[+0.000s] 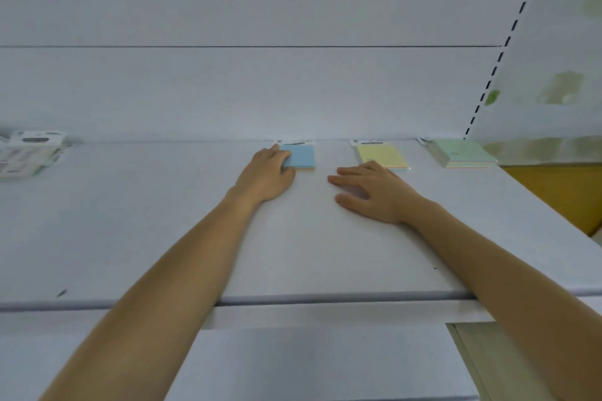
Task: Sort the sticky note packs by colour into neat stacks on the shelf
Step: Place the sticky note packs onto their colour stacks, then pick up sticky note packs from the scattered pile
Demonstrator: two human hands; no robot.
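A blue sticky note pack (pixel 303 157) lies at the back of the white shelf (pixel 163 231), near the middle. My left hand (pixel 268 172) rests at its left edge, fingers curled onto that side of the pack. To its right lies a yellow pack (pixel 379 153), and further right a green stack (pixel 459 153). My right hand (pixel 368 192) lies flat on the shelf with fingers spread, just in front of the yellow pack and holding nothing. A pile of mixed packs (pixel 29 153) sits at the far left of the shelf.
The shelf's back panel (pixel 260 91) rises right behind the packs. A slotted upright (pixel 498 58) stands at the back right, with a translucent side panel beyond it. A yellow-brown surface (pixel 560 195) lies off the shelf's right end.
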